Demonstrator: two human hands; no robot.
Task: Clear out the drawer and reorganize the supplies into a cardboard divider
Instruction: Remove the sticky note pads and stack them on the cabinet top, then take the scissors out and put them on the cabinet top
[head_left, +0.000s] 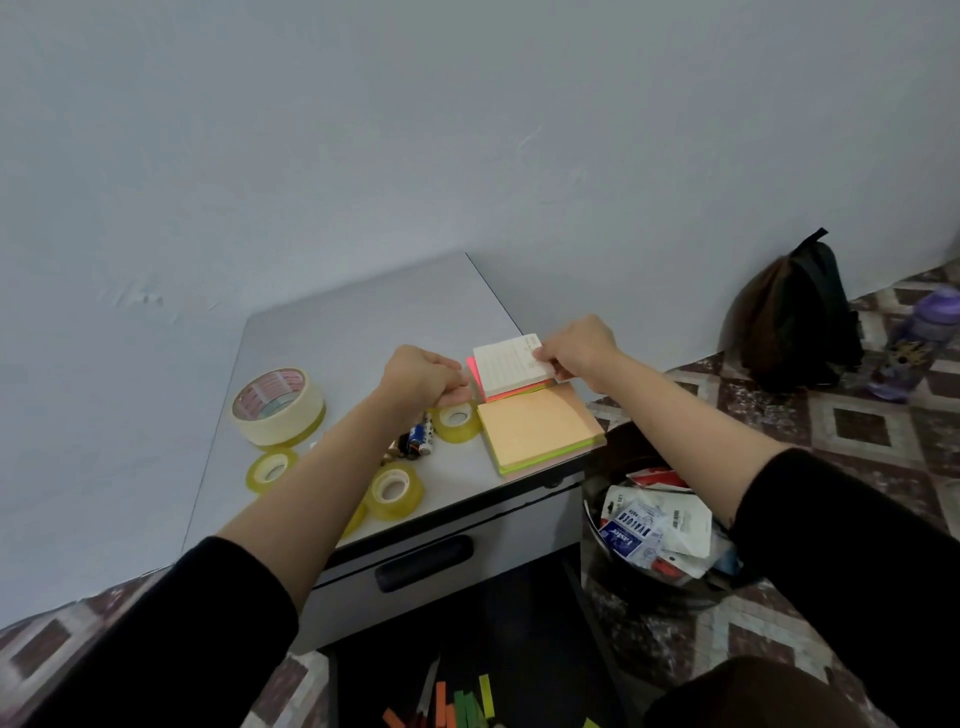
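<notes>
Grey cabinet top (363, 332) against a pale wall (467, 130), on a patterned tile floor (857, 431). Right hand (576, 348) pinches the white notepad (511, 366), stacked on coloured pads (535, 426) at the top's right edge. Left hand (423, 376) is curled above a small tape roll (457, 418); whether it grasps anything cannot be told. Its forearm partly hides the batteries (418, 439).
</notes>
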